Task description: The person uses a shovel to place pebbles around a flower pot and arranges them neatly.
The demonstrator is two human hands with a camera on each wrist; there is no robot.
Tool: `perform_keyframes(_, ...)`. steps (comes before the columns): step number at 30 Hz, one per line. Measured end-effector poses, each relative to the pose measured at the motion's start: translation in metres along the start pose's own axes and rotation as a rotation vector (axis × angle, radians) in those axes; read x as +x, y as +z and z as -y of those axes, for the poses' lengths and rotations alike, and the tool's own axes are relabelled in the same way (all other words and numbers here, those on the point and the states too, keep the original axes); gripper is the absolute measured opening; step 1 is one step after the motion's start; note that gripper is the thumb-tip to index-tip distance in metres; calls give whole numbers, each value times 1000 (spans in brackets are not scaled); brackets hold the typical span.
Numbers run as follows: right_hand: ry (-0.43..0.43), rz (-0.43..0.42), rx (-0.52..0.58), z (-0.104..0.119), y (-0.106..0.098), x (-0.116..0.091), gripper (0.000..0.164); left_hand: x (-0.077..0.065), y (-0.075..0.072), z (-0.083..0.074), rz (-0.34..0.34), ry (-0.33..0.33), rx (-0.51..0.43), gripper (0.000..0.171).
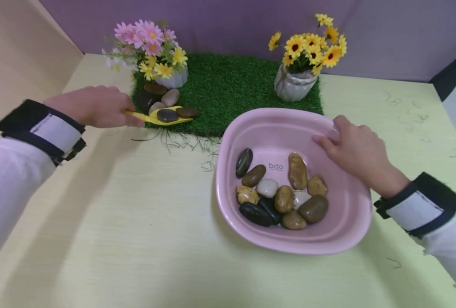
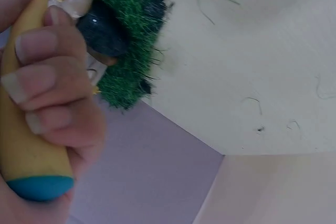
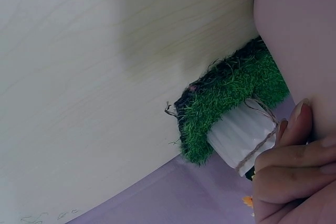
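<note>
My left hand (image 1: 100,106) grips the handle of a small yellow shovel (image 1: 154,119) at the front left of the artificial grass mat (image 1: 228,90). On its scoop lie a dark grey stone (image 1: 167,115) and a brown stone (image 1: 187,112). Fingers wrap round the yellow handle (image 2: 34,140) with its blue end in the left wrist view. Several more stones (image 1: 147,101) sit behind the scoop on the grass. At the upper right side of a pink basin (image 1: 289,244), my right hand (image 1: 360,149) holds the rim, thumb inside. Smooth stones (image 1: 284,199) in several colours lie in the basin, which is tilted towards me.
A pot of pink and yellow flowers (image 1: 174,78) stands at the mat's back left, close behind the stones. A white pot (image 1: 295,85) with yellow flowers is behind the basin. Loose grass strands (image 1: 409,111) lie on the pale table (image 1: 135,235). A purple wall (image 1: 228,25) rises behind.
</note>
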State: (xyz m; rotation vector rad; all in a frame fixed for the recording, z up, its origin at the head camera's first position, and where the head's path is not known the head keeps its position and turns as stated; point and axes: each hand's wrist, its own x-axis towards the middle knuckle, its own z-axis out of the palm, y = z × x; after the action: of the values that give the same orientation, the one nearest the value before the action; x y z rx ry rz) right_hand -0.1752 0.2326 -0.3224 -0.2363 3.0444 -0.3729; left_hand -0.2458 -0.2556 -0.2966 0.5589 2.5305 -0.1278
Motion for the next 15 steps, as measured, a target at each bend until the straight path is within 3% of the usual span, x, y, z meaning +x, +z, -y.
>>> perform_keyframes(9, 4, -3, -1, 0, -1, 0, 48, 0, -7, -10, 118, -37, -43, 71)
perform_keyframes(15, -4, -7, -3, 0, 0, -1, 48, -8, -13, -18, 224, -76, -220, 51)
